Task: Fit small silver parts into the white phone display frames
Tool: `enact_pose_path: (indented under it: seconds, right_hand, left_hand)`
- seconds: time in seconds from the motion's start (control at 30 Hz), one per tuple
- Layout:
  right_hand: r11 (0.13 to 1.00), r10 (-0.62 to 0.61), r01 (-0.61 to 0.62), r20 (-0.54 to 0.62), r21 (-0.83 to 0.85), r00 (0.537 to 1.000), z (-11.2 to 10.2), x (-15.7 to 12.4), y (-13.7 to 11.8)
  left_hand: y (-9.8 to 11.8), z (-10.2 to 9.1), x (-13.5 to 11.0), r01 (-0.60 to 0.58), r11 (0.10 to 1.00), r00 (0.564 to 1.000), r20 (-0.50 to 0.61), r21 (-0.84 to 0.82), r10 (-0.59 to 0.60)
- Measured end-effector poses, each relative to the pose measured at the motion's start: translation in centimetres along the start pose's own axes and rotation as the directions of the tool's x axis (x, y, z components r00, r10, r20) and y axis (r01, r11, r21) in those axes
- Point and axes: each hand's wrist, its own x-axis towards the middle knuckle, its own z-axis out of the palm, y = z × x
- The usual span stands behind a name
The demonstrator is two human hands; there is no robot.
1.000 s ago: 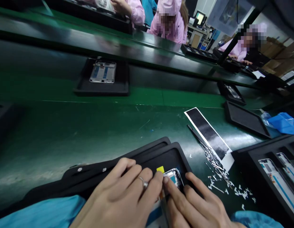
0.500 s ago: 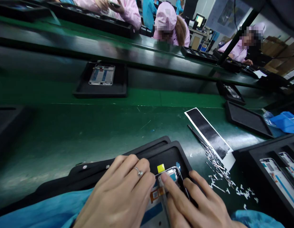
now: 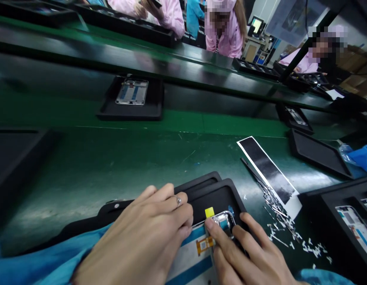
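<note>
A phone frame [image 3: 198, 249] with white and blue inner parts, an orange flex strip [image 3: 205, 245] and a small yellow tab [image 3: 209, 211] lies in a black foam tray [image 3: 222, 194] at the bottom centre. My left hand [image 3: 144, 237], with a ring on one finger, rests on the frame's left side, fingers curled and close together. My right hand [image 3: 245, 253] presses on the frame's top right corner, index fingertip beside the yellow tab, fingers spread over the tray edge.
A black-and-white backing strip [image 3: 268, 168] and several small white scraps [image 3: 290, 233] lie to the right. Black trays hold other phone frames at right [image 3: 334, 209] and on the green conveyor belt [image 3: 131, 99]. People in pink coats work beyond the belt.
My left hand slid left and back, uncovering more of the frame's white and blue interior and the orange flex. My right index finger stays near the yellow tab. The view shifted slightly.
</note>
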Motion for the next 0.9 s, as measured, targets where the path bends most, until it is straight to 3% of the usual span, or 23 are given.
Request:
enact_pose_path:
  seconds: [0.07,0.2,0.43,0.6,0.7,0.77,0.9]
  right_hand:
    - [1.0,0.017,-0.017,-0.003,-0.005,1.0,-0.2,-0.2,0.1]
    - [0.997,0.055,-0.055,-0.005,-0.047,0.998,-0.5,-0.5,0.1]
    - [0.999,0.011,-0.012,-0.018,-0.05,1.0,-0.1,-0.1,-0.1]
    - [1.0,-0.003,0.003,0.004,-0.018,1.0,-0.2,-0.1,0.0]
    - [1.0,-0.019,0.019,0.099,0.002,0.995,-0.6,-0.4,0.1]
    - [1.0,-0.008,0.005,0.111,0.021,0.994,-1.0,-0.8,0.4]
    - [0.993,-0.116,0.114,0.116,0.028,0.986,-1.7,-2.6,1.8]
  left_hand:
    - [0.2,-0.1,0.5,0.045,0.998,0.996,0.082,-0.055,-0.04]
    - [0.1,0.1,0.6,0.104,0.987,0.986,0.143,-0.123,-0.086]
    - [-0.4,0.6,-1.0,0.037,0.998,0.994,0.103,-0.041,-0.032]
    - [0.5,0.3,0.0,0.073,0.994,0.996,0.055,-0.08,-0.069]
    - [-0.1,-0.7,0.4,0.01,1.0,1.0,0.015,-0.002,-0.01]
    - [-1.1,-1.8,-0.1,-0.002,0.991,1.0,-0.024,0.133,0.006]
    - [-2.7,-3.8,-2.2,0.009,0.961,0.998,0.062,0.278,-0.027]
